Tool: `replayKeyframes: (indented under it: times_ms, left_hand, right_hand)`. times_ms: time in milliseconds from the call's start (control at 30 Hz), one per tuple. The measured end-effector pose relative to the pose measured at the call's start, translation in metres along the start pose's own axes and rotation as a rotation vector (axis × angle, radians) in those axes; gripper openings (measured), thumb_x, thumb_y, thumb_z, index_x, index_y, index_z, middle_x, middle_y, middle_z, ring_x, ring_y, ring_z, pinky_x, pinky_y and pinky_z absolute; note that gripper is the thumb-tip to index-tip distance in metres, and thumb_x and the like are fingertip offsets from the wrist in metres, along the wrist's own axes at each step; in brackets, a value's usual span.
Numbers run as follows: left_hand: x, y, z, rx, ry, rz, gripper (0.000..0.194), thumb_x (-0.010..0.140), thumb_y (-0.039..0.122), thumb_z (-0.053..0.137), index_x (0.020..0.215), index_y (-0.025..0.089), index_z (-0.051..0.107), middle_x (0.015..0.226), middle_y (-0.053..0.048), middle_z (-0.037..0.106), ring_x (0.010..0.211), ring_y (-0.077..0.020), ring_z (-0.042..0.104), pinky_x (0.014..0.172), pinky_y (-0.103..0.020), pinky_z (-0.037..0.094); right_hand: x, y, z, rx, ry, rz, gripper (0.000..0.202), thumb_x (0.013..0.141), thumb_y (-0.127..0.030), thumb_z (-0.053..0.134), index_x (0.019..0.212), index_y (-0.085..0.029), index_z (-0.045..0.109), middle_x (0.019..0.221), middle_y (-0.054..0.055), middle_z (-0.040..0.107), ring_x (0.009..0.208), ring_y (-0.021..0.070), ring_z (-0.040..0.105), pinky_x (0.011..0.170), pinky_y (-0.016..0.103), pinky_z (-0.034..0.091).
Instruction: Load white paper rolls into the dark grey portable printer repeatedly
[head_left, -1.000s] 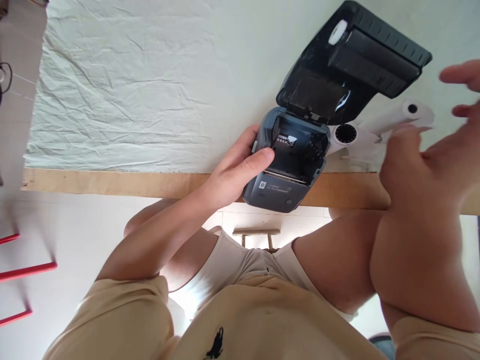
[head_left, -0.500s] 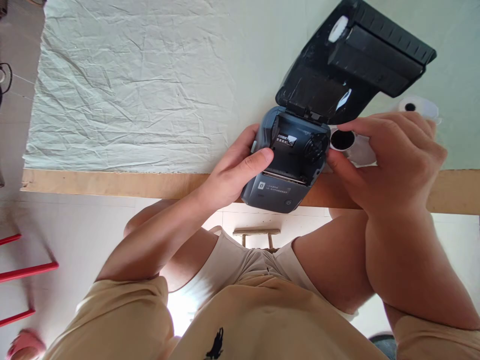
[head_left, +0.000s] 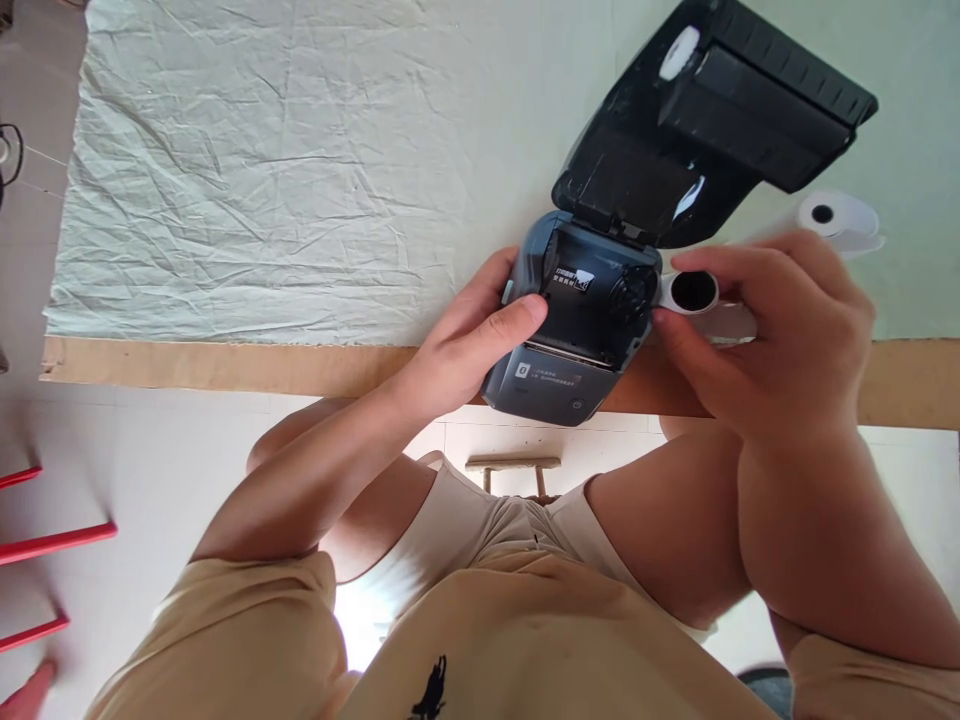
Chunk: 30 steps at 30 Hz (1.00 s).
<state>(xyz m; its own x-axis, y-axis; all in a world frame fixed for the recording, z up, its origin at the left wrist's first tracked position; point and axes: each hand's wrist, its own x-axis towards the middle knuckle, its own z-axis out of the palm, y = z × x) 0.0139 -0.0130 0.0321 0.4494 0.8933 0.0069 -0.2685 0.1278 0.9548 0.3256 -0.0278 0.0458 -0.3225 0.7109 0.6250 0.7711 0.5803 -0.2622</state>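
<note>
A dark label printer (head_left: 555,385) sits at the table's front edge, its black lid (head_left: 630,150) raised and tilted back. The bay inside is exposed, with a small white printed label in it. My left hand (head_left: 480,340) grips the printer's left side, thumb on the rim. To the printer's right, my right hand (head_left: 780,330) has thumb and forefinger around a white paper roll (head_left: 694,291) with a dark core, close against the printer's side. A second white roll (head_left: 840,215) lies on the table behind my right hand.
A wrinkled pale cloth (head_left: 262,180) covers the table, whose wooden front edge (head_left: 225,370) shows. Below are my legs and a wooden stool (head_left: 514,464). Red bars (head_left: 60,543) stand at the lower left, and part of a person (head_left: 30,695) shows at the corner.
My right hand has shifted slightly, and the roll at its fingertips now shows more fully. The second roll is less covered. At the lower left, the person's visible part has moved.
</note>
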Motion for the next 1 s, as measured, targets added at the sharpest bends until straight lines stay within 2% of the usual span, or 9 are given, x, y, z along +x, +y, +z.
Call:
replayKeyframes:
  times_ms: [167, 233, 333, 467, 533, 633, 733, 867, 1000]
  left_hand:
    - [0.0, 0.0, 0.001, 0.029, 0.041, -0.008, 0.072, 0.111, 0.096, 0.077, 0.146, 0.033, 0.081, 0.132, -0.006, 0.09, 0.112, -0.0322, 0.091, 0.092, -0.048, 0.08]
    - [0.0, 0.0, 0.0, 0.032, 0.035, -0.02, 0.075, 0.109, 0.098, 0.077, 0.147, 0.033, 0.081, 0.131, -0.006, 0.09, 0.112, -0.0324, 0.09, 0.092, -0.048, 0.08]
    - [0.0, -0.001, -0.002, -0.001, -0.003, -0.03, 0.075, 0.105, 0.096, 0.083, 0.147, 0.034, 0.082, 0.135, -0.007, 0.091, 0.114, -0.0334, 0.09, 0.095, -0.048, 0.081]
    - [0.001, -0.004, -0.004, 0.011, 0.009, -0.032, 0.078, 0.104, 0.1, 0.081, 0.148, 0.035, 0.081, 0.135, -0.008, 0.09, 0.112, -0.0339, 0.089, 0.095, -0.05, 0.08]
    - [0.0, -0.004, -0.004, 0.021, 0.022, -0.036, 0.083, 0.102, 0.103, 0.081, 0.148, 0.035, 0.081, 0.133, -0.008, 0.09, 0.112, -0.0343, 0.089, 0.094, -0.05, 0.08]
    - [-0.001, -0.004, -0.003, -0.001, 0.015, -0.026, 0.078, 0.103, 0.097, 0.084, 0.149, 0.034, 0.082, 0.135, -0.007, 0.091, 0.113, -0.0335, 0.089, 0.094, -0.049, 0.081]
    - [-0.002, -0.003, -0.003, -0.014, -0.004, -0.001, 0.073, 0.108, 0.095, 0.081, 0.15, 0.035, 0.081, 0.137, -0.007, 0.091, 0.114, -0.0331, 0.091, 0.094, -0.048, 0.081]
    - [-0.002, -0.003, -0.003, 0.039, 0.004, -0.012, 0.079, 0.109, 0.1, 0.076, 0.153, 0.034, 0.078, 0.14, -0.009, 0.089, 0.122, -0.0372, 0.092, 0.1, -0.052, 0.081]
    - [-0.001, 0.0, -0.003, 0.035, -0.015, -0.039, 0.079, 0.108, 0.099, 0.077, 0.152, 0.034, 0.077, 0.142, -0.009, 0.09, 0.134, -0.0413, 0.09, 0.106, -0.055, 0.08]
  right_hand:
    - [0.001, -0.005, -0.001, 0.075, -0.061, -0.001, 0.064, 0.096, -0.013, 0.071, 0.156, -0.034, 0.075, 0.135, 0.005, 0.087, 0.106, 0.0241, 0.088, 0.085, 0.041, 0.073]
    - [0.001, -0.004, 0.002, 0.057, -0.095, 0.007, 0.056, 0.1, -0.017, 0.074, 0.154, -0.035, 0.076, 0.132, 0.005, 0.087, 0.105, 0.0252, 0.087, 0.086, 0.042, 0.072]
    - [0.0, -0.001, 0.005, 0.038, -0.043, 0.018, 0.045, 0.103, -0.022, 0.082, 0.146, -0.034, 0.078, 0.121, 0.004, 0.084, 0.098, 0.0238, 0.085, 0.081, 0.039, 0.071]
    - [-0.002, -0.003, 0.005, 0.062, -0.084, 0.121, 0.062, 0.097, -0.018, 0.078, 0.156, -0.035, 0.07, 0.129, 0.005, 0.088, 0.108, 0.0284, 0.09, 0.089, 0.043, 0.075]
    - [-0.003, -0.005, 0.006, 0.037, -0.129, 0.108, 0.059, 0.099, -0.017, 0.074, 0.155, -0.036, 0.071, 0.129, 0.005, 0.09, 0.111, 0.0289, 0.091, 0.094, 0.045, 0.076]
    - [-0.007, -0.008, 0.012, 0.059, -0.019, 0.125, 0.048, 0.104, -0.026, 0.078, 0.15, -0.036, 0.076, 0.125, 0.005, 0.092, 0.104, 0.0264, 0.091, 0.088, 0.043, 0.076]
    - [-0.008, -0.012, 0.019, 0.153, 0.126, 0.271, 0.058, 0.102, -0.044, 0.09, 0.157, -0.036, 0.072, 0.129, 0.007, 0.091, 0.102, 0.027, 0.09, 0.083, 0.044, 0.077]
    - [0.002, -0.029, 0.02, 0.141, 0.045, 0.387, 0.066, 0.103, -0.054, 0.098, 0.16, -0.038, 0.071, 0.148, 0.01, 0.086, 0.129, 0.0334, 0.09, 0.097, 0.054, 0.082]
    - [0.017, -0.045, 0.018, 0.142, 0.003, 0.351, 0.062, 0.105, -0.059, 0.097, 0.158, -0.039, 0.073, 0.149, 0.01, 0.085, 0.137, 0.0363, 0.09, 0.101, 0.058, 0.084]
